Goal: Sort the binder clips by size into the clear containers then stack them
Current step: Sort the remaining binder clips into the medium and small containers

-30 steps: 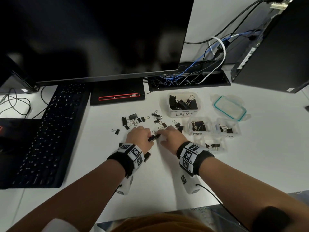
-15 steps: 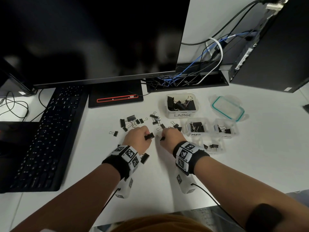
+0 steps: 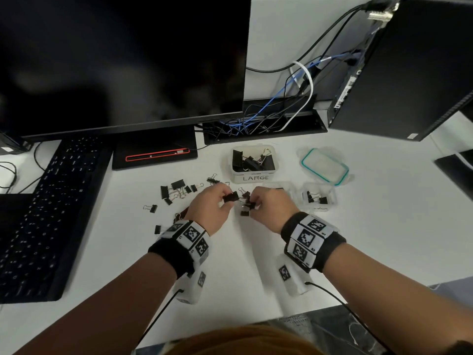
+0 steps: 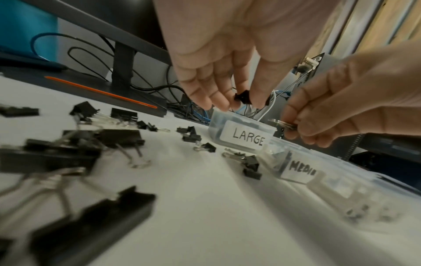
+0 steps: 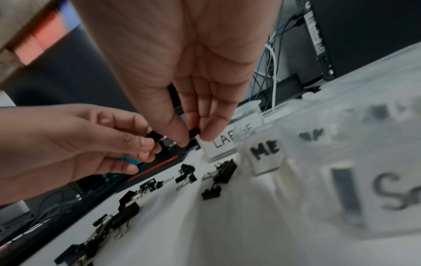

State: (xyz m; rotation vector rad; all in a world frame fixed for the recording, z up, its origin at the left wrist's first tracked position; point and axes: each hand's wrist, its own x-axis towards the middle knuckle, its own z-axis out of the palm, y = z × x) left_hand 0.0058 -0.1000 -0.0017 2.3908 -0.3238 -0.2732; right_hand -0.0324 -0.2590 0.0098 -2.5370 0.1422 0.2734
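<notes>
Above the desk [image 3: 230, 265], both hands had lifted: left hand [image 3: 210, 211] pinching a binder clip [image 3: 231, 197], right hand [image 3: 271, 206] pinching another clip [image 3: 249, 204], ready for sorting.

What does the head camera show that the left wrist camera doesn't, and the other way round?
Only the head view shows the keyboard, the teal-rimmed lid, the computer tower and the clips lying inside the LARGE container.

Only the left wrist view shows the MEDIUM label readably, and the undersides of the fingers.

Both show the left hand pinching a black clip, the right hand pinching another clip, the LARGE label and loose clips on the white desk.
</notes>
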